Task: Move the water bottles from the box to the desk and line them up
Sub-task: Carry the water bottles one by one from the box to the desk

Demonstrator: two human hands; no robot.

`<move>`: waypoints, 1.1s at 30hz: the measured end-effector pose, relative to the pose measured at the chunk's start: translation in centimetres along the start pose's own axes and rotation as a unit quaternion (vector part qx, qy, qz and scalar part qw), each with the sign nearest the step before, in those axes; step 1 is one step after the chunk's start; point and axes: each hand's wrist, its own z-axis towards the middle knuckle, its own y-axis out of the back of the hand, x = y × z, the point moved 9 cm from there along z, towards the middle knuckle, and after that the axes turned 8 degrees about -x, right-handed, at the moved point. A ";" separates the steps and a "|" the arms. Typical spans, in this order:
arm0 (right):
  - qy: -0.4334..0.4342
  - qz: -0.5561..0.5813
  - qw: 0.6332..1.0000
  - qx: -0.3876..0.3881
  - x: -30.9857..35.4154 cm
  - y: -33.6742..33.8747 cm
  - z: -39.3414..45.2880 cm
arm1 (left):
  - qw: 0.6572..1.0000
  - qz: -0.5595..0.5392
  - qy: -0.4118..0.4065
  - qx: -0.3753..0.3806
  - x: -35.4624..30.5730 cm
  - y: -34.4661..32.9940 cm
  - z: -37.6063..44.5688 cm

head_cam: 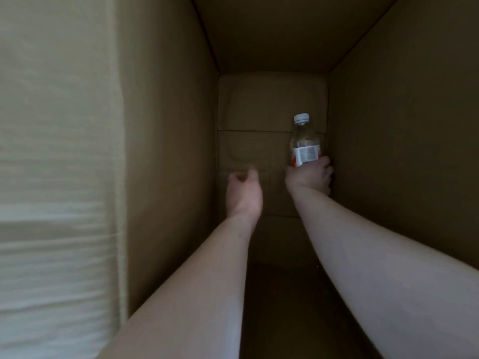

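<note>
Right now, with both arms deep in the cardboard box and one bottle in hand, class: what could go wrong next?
1. The right hand grips the water bottle only around its lower part, so it may tip or slip while being lifted.
2. The bottle is close to the box's right wall; it might knock against the wall on the way out.
3. The box interior is dim, so anything left inside could be missed.

Dim, murky inside box [166,125]; brighter outside at left edge; soft blur overall, wide-angle stretch at edges
</note>
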 end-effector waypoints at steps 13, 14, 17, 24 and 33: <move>0.054 -0.025 0.998 -0.013 -0.4 -0.1 -2.4 | 1.000 0.010 -0.004 -0.016 0.7 0.6 0.4; 0.055 -0.021 0.998 -0.007 -0.6 0.1 -3.1 | 1.000 0.013 -0.006 -0.015 0.7 0.8 0.2; 0.038 0.000 0.999 0.018 -1.3 1.0 -4.9 | 1.000 0.021 -0.015 -0.005 0.8 1.6 -0.6; 0.023 0.050 0.994 0.099 -2.7 4.9 -8.6 | 1.000 0.009 -0.022 0.011 1.0 4.5 -4.9; 0.027 0.148 0.960 0.234 -4.8 10.7 -14.0 | 0.994 0.025 -0.086 0.061 -0.3 8.3 -12.6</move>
